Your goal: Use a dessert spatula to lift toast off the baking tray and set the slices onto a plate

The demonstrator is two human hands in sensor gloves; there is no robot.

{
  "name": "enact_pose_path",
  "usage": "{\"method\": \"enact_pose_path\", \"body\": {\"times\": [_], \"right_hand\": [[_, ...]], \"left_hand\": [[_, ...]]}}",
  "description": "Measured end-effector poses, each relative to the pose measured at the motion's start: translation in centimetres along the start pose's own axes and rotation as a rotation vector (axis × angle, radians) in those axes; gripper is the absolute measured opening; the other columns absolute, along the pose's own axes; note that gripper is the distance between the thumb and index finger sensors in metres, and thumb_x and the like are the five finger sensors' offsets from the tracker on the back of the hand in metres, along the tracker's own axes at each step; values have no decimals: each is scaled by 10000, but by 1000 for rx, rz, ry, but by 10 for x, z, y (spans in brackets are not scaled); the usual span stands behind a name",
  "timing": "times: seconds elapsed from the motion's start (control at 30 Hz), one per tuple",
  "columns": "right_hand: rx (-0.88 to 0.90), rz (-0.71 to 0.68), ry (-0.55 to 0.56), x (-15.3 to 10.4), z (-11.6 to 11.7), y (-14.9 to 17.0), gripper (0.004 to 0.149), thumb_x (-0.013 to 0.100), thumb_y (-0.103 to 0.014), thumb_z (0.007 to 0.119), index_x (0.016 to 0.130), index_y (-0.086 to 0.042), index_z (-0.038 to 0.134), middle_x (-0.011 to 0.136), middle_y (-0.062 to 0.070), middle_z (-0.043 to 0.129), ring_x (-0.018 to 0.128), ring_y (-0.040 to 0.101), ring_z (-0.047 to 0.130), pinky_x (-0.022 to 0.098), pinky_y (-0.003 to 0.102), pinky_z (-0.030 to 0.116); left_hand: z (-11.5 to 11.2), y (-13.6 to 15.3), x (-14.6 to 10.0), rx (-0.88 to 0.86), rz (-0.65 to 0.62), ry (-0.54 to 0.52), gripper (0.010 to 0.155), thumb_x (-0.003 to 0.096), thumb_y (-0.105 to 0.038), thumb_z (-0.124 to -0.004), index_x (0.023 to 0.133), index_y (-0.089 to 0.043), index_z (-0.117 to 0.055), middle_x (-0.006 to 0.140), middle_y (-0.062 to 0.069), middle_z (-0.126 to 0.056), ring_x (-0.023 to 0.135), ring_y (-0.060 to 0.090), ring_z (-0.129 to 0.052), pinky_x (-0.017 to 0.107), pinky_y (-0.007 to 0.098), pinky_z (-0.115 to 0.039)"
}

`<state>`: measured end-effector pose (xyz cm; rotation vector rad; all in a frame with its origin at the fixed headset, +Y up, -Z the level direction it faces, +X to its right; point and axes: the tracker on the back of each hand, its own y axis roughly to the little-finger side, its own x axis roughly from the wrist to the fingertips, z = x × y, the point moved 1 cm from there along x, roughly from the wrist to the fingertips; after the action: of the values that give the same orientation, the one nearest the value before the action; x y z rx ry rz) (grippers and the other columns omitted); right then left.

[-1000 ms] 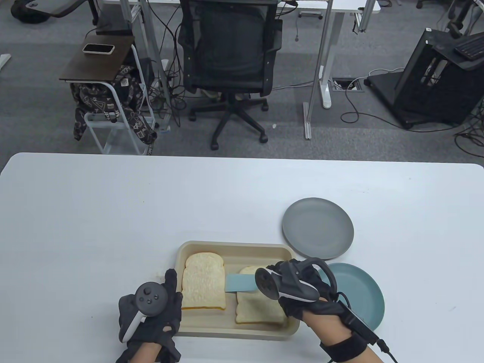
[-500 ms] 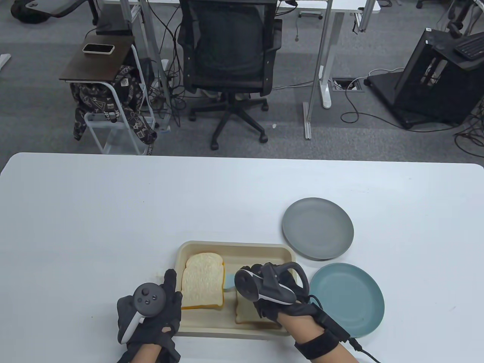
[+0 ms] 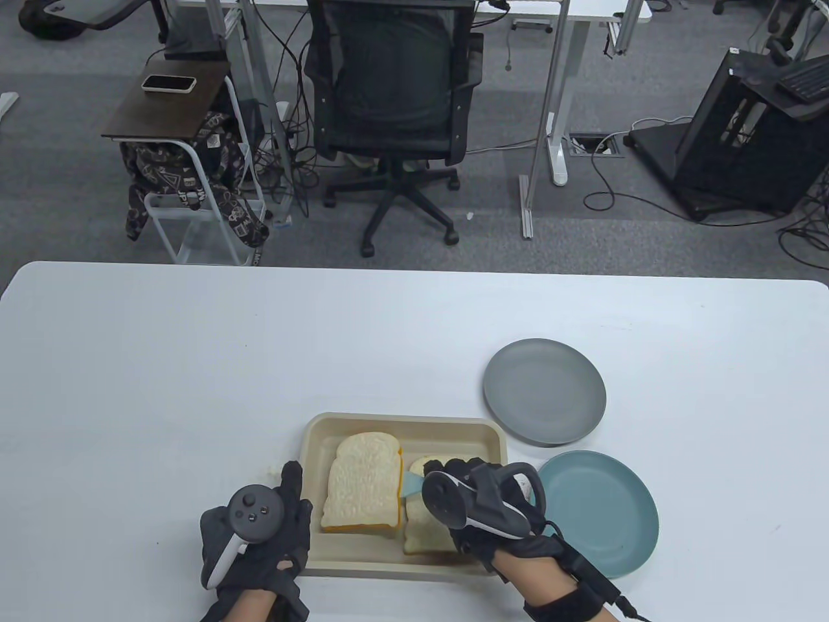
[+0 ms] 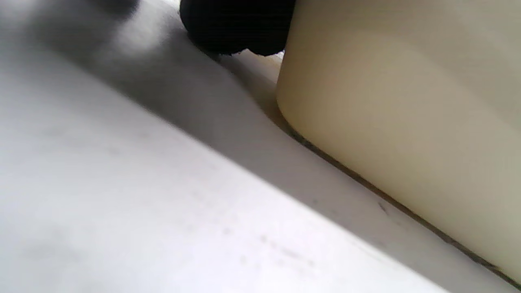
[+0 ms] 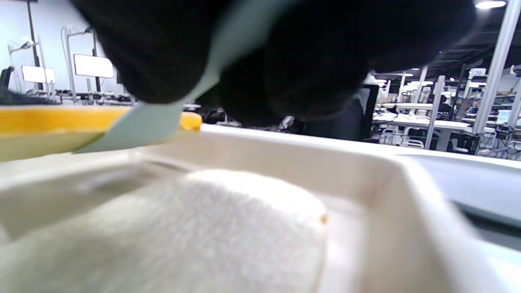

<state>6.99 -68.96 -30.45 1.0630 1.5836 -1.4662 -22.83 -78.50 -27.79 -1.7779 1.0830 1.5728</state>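
A beige baking tray (image 3: 482,435) holds two toast slices. The left slice (image 3: 363,483) rides tilted on the pale blue dessert spatula (image 3: 410,484), raised off the tray floor as the right wrist view shows (image 5: 49,120). My right hand (image 3: 476,499) grips the spatula handle above the right slice (image 3: 424,534). That slice fills the foreground in the right wrist view (image 5: 183,228). My left hand (image 3: 278,518) lies flat on the table against the tray's left wall (image 4: 399,122), fingers straight. A grey plate (image 3: 544,391) and a teal plate (image 3: 599,512) sit to the right, both bare.
The white table (image 3: 194,363) stretches wide to the left and behind the tray. Beyond its far edge stand an office chair (image 3: 395,97), a side table with a phone (image 3: 168,83) and desk legs.
My right hand pushed the spatula leftward under the left slice, then drew back right a little; the slice shifted right and now sits lifted on the blade. The left hand stayed put.
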Motion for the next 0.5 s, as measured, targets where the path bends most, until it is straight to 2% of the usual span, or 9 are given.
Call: {"method": "enact_pose_path", "body": {"times": [0.13, 0.27, 0.4, 0.5], "right_hand": [[3, 36, 47, -26, -37, 29, 494, 369, -371, 843, 832, -200, 863, 660, 90, 993, 381, 277, 998, 261, 438, 889], [-36, 113, 67, -61, -78, 75, 492, 364, -368, 852, 827, -203, 869, 664, 90, 994, 392, 285, 998, 277, 447, 886], [-78, 215, 40, -94, -98, 120, 490, 360, -361, 861, 824, -203, 874, 668, 90, 994, 403, 293, 997, 290, 456, 882], [-98, 316, -9, -119, -96, 159, 487, 360, -357, 864, 822, -203, 876, 670, 91, 993, 406, 296, 995, 293, 458, 880]], "left_hand": [[0, 0, 0, 0, -1, 1, 642, 618, -383, -595, 1155, -219, -284, 937, 18, -700, 829, 289, -746, 756, 765, -312], [0, 0, 0, 1, -2, 1, 642, 618, -383, -594, 1155, -218, -284, 939, 19, -697, 829, 291, -745, 756, 765, -312], [0, 0, 0, -1, -2, 1, 644, 618, -383, -596, 1155, -217, -283, 939, 20, -699, 829, 291, -746, 755, 765, -312], [0, 0, 0, -1, -2, 1, 643, 617, -384, -597, 1154, -219, -283, 939, 17, -699, 829, 290, -745, 756, 764, -311]]}}
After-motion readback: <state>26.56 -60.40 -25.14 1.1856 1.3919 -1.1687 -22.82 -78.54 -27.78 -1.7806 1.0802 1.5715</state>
